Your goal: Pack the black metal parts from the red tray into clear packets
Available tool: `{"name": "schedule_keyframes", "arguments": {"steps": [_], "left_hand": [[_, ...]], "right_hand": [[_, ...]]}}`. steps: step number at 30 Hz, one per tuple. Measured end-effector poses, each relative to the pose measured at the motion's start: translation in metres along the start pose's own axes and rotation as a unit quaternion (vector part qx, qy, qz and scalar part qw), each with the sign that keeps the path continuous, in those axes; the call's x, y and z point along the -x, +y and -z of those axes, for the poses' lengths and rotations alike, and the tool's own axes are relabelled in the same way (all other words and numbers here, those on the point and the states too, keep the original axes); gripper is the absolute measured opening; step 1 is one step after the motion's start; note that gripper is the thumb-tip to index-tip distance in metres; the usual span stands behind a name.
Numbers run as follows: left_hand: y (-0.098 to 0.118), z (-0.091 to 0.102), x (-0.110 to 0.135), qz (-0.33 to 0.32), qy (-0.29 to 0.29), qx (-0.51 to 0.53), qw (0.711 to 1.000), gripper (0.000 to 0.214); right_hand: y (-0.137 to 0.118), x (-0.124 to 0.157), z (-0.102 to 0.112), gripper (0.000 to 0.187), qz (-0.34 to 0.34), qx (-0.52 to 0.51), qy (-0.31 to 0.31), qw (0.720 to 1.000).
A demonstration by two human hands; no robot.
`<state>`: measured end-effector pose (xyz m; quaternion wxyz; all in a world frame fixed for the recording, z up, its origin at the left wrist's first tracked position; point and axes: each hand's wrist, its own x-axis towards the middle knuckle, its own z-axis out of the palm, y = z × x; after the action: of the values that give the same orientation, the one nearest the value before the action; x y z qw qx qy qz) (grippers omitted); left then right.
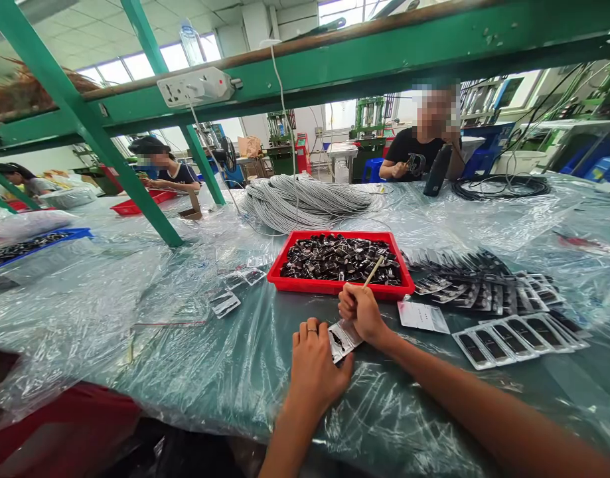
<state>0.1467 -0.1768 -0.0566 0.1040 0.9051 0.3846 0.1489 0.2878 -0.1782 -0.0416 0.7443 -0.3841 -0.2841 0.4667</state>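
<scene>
My left hand (315,364) rests on the plastic-covered table (195,358), fingers closed on a small clear packet (343,340) with a dark part inside. My right hand (360,311) grips a thin wooden stick (373,271) that points up toward the red tray (295,284), and it touches the same packet's far end. The tray holds several small black parts (340,260). Rows of filled packets (508,328) lie to the right of my right hand, and one white packet (423,316) lies next to it.
A coil of grey cable (305,199) lies behind the tray. Loose packets (225,302) sit to the left. Green frame legs (135,192) stand on the table's left. People sit at the far side. A black cable coil (501,187) lies far right.
</scene>
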Motion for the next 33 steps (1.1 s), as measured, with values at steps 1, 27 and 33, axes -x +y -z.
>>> {"name": "schedule_keyframes", "arguments": {"steps": [1, 27, 33], "left_hand": [[0.002, -0.001, -0.002, -0.001, -0.001, 0.003, 1.000, 0.041], [-0.010, -0.003, 0.012, 0.078, -0.032, 0.183, 0.979, 0.042], [-0.048, 0.007, 0.008, 0.142, 0.119, 0.237, 0.954, 0.049]], "right_hand": [[0.002, -0.002, 0.000, 0.043, 0.006, 0.003, 0.004, 1.000], [-0.018, 0.003, 0.000, 0.012, -0.173, 0.187, -0.135, 0.958], [-0.014, 0.001, 0.011, 0.019, -0.011, 0.594, -0.143, 0.791]]}}
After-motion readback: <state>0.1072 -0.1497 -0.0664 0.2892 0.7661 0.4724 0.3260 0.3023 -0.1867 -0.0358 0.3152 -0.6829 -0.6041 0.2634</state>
